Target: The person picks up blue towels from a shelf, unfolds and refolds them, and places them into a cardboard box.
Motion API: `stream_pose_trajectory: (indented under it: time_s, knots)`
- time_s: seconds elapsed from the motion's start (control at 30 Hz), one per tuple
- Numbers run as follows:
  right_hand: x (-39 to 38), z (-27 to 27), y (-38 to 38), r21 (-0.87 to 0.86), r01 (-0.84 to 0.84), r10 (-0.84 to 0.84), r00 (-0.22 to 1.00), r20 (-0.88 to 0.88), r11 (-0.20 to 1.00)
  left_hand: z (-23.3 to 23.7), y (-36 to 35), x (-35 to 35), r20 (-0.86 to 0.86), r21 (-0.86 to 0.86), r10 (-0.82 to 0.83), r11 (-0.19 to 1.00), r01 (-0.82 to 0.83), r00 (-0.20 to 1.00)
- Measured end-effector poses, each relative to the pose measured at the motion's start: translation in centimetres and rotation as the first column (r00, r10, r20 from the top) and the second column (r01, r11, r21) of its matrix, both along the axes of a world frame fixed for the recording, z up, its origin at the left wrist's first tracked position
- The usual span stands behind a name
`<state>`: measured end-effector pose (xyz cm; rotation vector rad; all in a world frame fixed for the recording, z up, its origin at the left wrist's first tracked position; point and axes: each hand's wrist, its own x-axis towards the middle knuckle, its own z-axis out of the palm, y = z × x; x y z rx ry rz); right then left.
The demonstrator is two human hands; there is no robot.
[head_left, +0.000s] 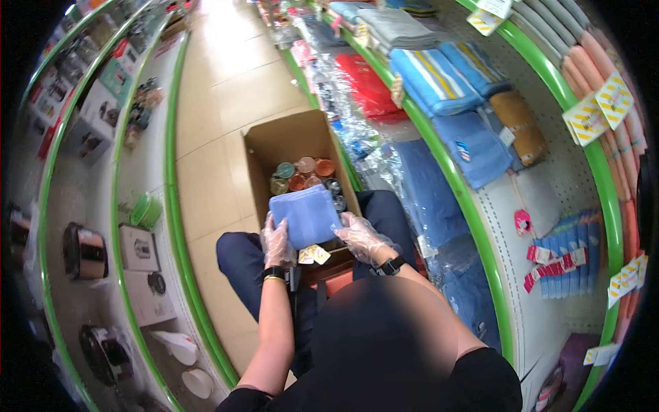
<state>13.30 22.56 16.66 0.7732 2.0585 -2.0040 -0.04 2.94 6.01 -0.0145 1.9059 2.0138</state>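
Observation:
I hold a folded blue towel with both hands, just above my lap. My left hand, in a clear plastic glove, grips its left edge. My right hand, also gloved, grips its right edge. A yellow and white tag hangs from the towel's near edge. Right beyond the towel stands an open cardboard box on the floor, with several round lidded jars in it.
On the right, green-edged shelves hold folded blue towels, a red packaged one and plastic-wrapped goods. On the left, shelves carry boxed appliances and cookers. A tiled aisle floor runs ahead. My knees flank the box.

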Motion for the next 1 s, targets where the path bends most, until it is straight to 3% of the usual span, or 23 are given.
stream_pose_trajectory:
  time_s: [0.03, 0.07, 0.13, 0.17, 0.2, 0.27, 0.33, 0.37, 0.4, 0.43, 0.47, 0.53, 0.57, 0.6, 0.7, 0.77, 0.83, 0.93, 1.0]
  knots:
    - [0.6, -1.2, 0.6, 0.151, 0.088, -0.059, 0.980, -0.188, 0.985, -0.4, 0.0, 0.0, -0.038, -0.025, 0.032, 0.999, -0.033, 0.999]
    - [1.4, 0.0, 1.8, 0.166, 0.124, -0.094, 0.979, -0.183, 0.978, -0.5, 0.2, 0.1, -0.078, -0.046, 0.060, 0.997, -0.064, 0.995]
    - [2.6, 5.2, 3.8, -0.010, 0.261, -0.244, 0.890, -0.385, 0.965, 1.4, 0.2, 0.4, -0.178, -0.261, -0.014, 0.965, -0.033, 0.984]
    - [3.7, 8.9, 4.6, -0.131, 0.334, -0.357, 0.832, -0.425, 0.934, -1.4, -0.2, -0.1, -0.218, -0.235, 0.053, 0.966, -0.105, 0.975]
    - [5.1, 12.5, 5.6, -0.255, 0.388, -0.464, 0.761, -0.453, 0.885, -1.4, -0.1, -0.1, -0.189, -0.189, 0.093, 0.973, -0.129, 0.978]
    - [7.7, 16.3, 7.4, -0.285, 0.541, -0.589, 0.550, -0.592, 0.791, -0.6, -0.2, 0.2, -0.118, -0.208, 0.085, 0.972, -0.108, 0.989]
    - [10.1, 18.0, 9.6, -0.427, 0.572, -0.690, 0.386, -0.613, 0.700, 0.0, -0.1, 0.3, -0.099, -0.237, 0.087, 0.966, -0.108, 0.991]
    - [11.5, 17.5, 11.2, -0.425, 0.579, -0.691, 0.376, -0.618, 0.696, 2.0, 0.2, 0.9, -0.099, -0.348, 0.073, 0.932, -0.103, 0.992]
    - [12.8, 16.2, 13.0, -0.551, 0.614, -0.801, 0.250, -0.544, 0.565, 3.7, 0.5, 1.3, -0.099, -0.454, 0.061, 0.885, -0.099, 0.993]
    - [13.8, 15.7, 14.2, -0.661, 0.623, -0.886, 0.120, -0.448, 0.419, 3.9, 0.7, 1.4, -0.100, -0.448, 0.052, 0.889, -0.092, 0.994]
    - [14.2, 16.1, 14.9, -0.658, 0.626, -0.884, 0.112, -0.453, 0.417, 4.2, 0.7, 1.7, -0.052, -0.358, 0.062, 0.930, -0.076, 0.997]
    - [15.0, 16.9, 15.9, -0.825, 0.550, -0.986, 0.162, -0.049, 0.131, 4.8, 1.0, 1.9, -0.003, -0.260, 0.059, 0.964, -0.058, 0.998]
    - [15.5, 15.7, 16.8, -0.856, 0.428, -0.934, 0.323, -0.154, 0.289, 6.0, 1.3, 2.4, 0.056, -0.183, 0.053, 0.982, -0.042, 0.997]
    - [15.3, 15.2, 17.3, -0.856, 0.429, -0.935, 0.317, -0.157, 0.289, 6.7, 1.5, 2.7, 0.114, -0.107, 0.042, 0.994, -0.030, 0.993]
    - [13.9, 16.2, 17.8, -0.898, 0.353, -0.936, 0.317, -0.151, 0.264, 4.6, 0.9, 1.9, 0.074, -0.121, 0.006, 0.993, 0.003, 0.997]
    - [13.0, 18.9, 16.6, -0.924, 0.368, -0.957, 0.289, 0.006, 0.105, 2.8, 0.3, 1.3, 0.050, -0.148, -0.015, 0.989, 0.023, 0.999]
    - [12.5, 17.1, 17.4, -0.918, 0.376, -0.959, 0.283, -0.017, 0.127, 1.8, 0.2, 1.0, 0.002, -0.175, -0.009, 0.985, 0.010, 1.000]
    - [12.3, 16.4, 17.9, -0.902, 0.404, -0.960, 0.276, -0.040, 0.153, 4.1, 0.5, 1.5, -0.004, -0.251, -0.041, 0.967, 0.039, 0.999]
    - [12.4, 15.4, 19.1, -0.893, 0.421, -0.961, 0.272, -0.043, 0.159, 3.6, 0.5, 1.4, 0.014, -0.193, -0.034, 0.981, 0.036, 0.999]
